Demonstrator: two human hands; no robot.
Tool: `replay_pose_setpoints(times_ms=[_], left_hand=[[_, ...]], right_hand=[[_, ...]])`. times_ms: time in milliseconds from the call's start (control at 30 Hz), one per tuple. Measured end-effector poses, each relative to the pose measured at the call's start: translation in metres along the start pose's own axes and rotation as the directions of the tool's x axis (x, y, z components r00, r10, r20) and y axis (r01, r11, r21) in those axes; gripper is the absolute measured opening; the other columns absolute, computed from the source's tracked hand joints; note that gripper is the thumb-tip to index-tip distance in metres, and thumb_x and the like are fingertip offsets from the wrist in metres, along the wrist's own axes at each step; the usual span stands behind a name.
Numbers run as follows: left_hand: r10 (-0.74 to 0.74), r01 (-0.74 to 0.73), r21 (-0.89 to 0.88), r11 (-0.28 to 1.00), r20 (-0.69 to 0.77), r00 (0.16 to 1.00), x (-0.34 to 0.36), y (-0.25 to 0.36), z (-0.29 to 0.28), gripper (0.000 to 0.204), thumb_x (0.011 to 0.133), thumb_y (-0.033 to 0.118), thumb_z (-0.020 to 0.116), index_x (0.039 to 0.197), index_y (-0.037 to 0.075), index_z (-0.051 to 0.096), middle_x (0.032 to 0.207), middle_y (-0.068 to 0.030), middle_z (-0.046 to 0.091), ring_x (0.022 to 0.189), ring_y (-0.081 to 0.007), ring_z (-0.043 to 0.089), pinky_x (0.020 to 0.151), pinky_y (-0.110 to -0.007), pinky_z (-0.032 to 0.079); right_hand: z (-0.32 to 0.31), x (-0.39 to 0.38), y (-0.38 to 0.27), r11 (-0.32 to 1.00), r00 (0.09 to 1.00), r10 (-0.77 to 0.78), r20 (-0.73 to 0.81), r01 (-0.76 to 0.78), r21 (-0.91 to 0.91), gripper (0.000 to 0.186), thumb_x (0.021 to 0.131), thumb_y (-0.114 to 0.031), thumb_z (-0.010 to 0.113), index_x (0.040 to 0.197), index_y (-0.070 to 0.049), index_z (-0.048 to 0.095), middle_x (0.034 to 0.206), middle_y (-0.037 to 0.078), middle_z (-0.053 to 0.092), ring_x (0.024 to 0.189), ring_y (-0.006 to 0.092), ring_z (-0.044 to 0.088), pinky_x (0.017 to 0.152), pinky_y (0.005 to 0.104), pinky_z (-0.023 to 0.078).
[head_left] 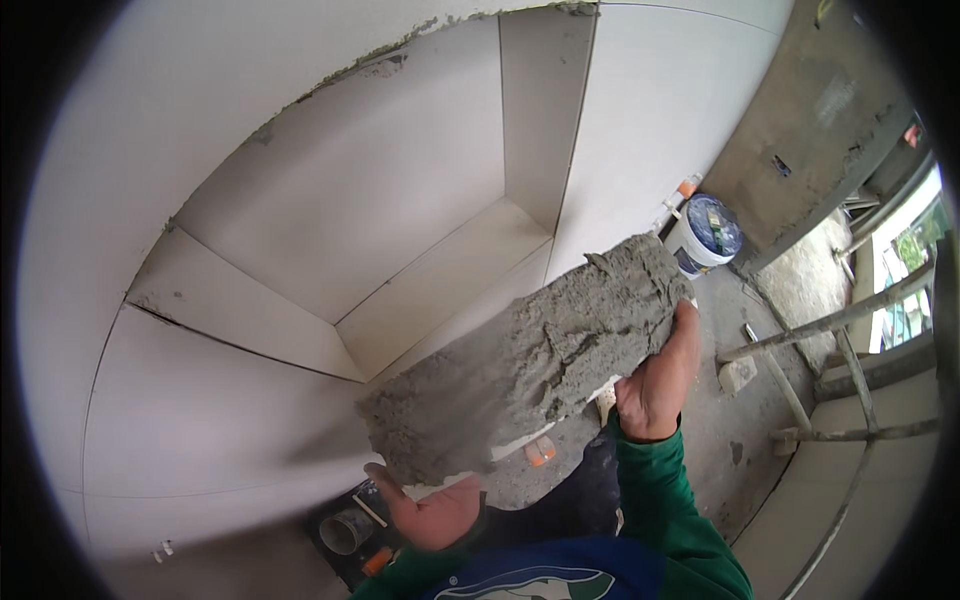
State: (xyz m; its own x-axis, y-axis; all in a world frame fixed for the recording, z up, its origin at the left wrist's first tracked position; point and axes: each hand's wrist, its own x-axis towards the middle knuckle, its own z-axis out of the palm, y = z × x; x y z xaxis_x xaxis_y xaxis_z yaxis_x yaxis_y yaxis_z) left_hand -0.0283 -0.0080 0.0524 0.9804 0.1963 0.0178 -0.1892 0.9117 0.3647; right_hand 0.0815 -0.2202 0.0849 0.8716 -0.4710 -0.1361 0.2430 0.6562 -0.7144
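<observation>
Head view: left hand (pixel 432 512) and right hand (pixel 662 375), half-curled (fingers mostly hidden), are gripping the slab (pixel 520 441) by its ends; tilting could be sending wet-looking mortar (pixel 540 350) sliding off.

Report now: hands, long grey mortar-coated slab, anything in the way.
Left hand, right hand gripping opposite ends. Long slab, grey mortar facing up, before pale tiled recess. Nothing seen blocking; round white bucket beyond right end.

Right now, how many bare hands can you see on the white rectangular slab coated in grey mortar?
2: the left hand at the left end of the slab, the right hand at its right end. No other hand shows.
</observation>
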Motion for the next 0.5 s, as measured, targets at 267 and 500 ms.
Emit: replay_pose_setpoints(times_ms=[267,500], left_hand=[[-0.055,0.055,-0.111,0.992,0.003,0.998,0.013,0.044,0.03,0.055,0.106,0.045,0.028,0.153,0.016,0.03,0.157,-0.0124,0.033,0.139,-0.0424,0.037,0.102,-0.07,0.038],[0.01,0.02,-0.11,0.994,0.263,0.965,0.027,0.045,0.042,0.054,0.107,0.043,0.029,0.152,0.014,0.033,0.154,-0.0148,0.038,0.137,-0.0413,0.04,0.108,-0.065,0.034]], right_hand=[[0.049,-0.022,-0.037,0.997,0.995,-0.049,0.092,0.043,0.069,0.029,0.103,-0.019,0.046,0.119,0.003,0.056,0.118,0.009,0.062,0.105,0.0168,0.06,0.085,0.0332,0.051],[0.075,-0.013,-0.057,0.993,0.942,0.075,0.326,-0.099,0.059,0.04,0.106,-0.03,0.045,0.127,0.004,0.048,0.113,0.008,0.062,0.09,0.0186,0.065,0.073,0.0322,0.056]])
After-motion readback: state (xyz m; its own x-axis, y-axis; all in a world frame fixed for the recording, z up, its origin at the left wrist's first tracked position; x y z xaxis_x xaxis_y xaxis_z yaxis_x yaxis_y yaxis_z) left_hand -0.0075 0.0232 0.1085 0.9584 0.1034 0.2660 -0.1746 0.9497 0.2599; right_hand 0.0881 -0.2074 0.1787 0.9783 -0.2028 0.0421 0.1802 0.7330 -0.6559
